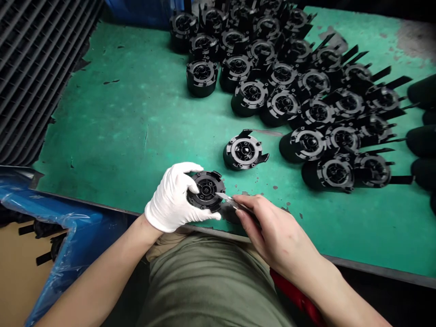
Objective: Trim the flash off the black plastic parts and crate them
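A: A green-topped bench spreads beneath black ridged panels at upper left, with blue plastic sheeting below its near corner. What fills the far side?

B: Rows of black cylindrical housings, packed closely, many with upright tabs; more dark cylinders line the right edge.

A: And the hands?

B: The white-gloved left hand grips a round black part at the bench's near edge, fingers curled about its rim. Whether it rests on the surface, I cannot tell.

A: The bare right hand?

B: Its fingers are pinched tight on a slim knife, hiding most of the handle. The blade tip meets the part's right side in view; actual contact is unclear.

A: Anything close by?

B: A lone housing stands just beyond, between the held part and the rows.
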Demonstrator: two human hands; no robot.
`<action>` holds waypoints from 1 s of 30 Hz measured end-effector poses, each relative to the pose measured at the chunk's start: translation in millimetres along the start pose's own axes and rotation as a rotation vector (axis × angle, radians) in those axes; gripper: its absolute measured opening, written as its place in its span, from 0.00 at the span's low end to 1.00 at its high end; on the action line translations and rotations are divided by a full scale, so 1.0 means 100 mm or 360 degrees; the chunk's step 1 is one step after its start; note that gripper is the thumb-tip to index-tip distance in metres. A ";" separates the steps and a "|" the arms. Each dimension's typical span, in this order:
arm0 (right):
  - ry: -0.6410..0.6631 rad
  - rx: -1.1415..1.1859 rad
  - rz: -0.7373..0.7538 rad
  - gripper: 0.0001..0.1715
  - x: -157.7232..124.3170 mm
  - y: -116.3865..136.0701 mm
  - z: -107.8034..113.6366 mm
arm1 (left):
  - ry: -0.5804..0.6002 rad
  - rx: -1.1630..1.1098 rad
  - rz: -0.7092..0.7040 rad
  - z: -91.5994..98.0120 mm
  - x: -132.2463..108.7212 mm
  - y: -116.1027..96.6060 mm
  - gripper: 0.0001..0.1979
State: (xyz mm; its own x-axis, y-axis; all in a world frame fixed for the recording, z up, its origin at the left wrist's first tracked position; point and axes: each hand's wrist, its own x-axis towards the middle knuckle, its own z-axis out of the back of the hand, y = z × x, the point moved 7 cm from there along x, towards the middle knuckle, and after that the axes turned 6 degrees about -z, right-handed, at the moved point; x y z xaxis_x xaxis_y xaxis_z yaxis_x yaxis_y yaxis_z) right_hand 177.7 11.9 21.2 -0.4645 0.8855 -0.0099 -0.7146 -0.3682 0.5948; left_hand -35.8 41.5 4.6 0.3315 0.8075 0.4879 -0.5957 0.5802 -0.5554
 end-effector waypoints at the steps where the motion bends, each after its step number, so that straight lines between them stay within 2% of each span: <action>1: -0.0013 -0.0007 0.0002 0.16 -0.01 0.01 -0.01 | 0.0018 -0.0041 -0.0007 -0.01 0.00 0.00 0.39; 6: -0.0121 -0.0212 0.0051 0.13 0.03 0.06 -0.02 | 0.0045 -0.0162 -0.0015 -0.04 0.04 0.01 0.42; 11: -0.0107 -0.0387 0.0125 0.09 0.09 0.13 0.04 | 0.0067 -0.0162 0.0002 -0.05 0.08 0.02 0.43; 17: -0.0131 -0.0428 0.0201 0.09 0.14 0.17 0.10 | 0.0090 -0.0144 0.0022 -0.05 0.10 0.02 0.40; 26: -0.0009 -0.0596 0.0229 0.12 0.15 0.19 0.09 | 0.0184 -0.0158 0.0054 -0.08 0.15 0.01 0.36; 30: 0.0029 -0.0653 0.0250 0.13 0.16 0.24 0.12 | 0.0163 -0.0207 0.0025 -0.08 0.16 0.00 0.35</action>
State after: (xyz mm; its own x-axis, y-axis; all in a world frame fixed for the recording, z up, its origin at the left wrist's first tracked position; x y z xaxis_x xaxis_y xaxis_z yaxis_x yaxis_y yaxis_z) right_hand 159.2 20.9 44.9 -0.5908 0.8059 0.0387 -0.7813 -0.5834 0.2220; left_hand -25.3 55.5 7.1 0.3995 0.8194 0.4111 -0.5038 0.5709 -0.6483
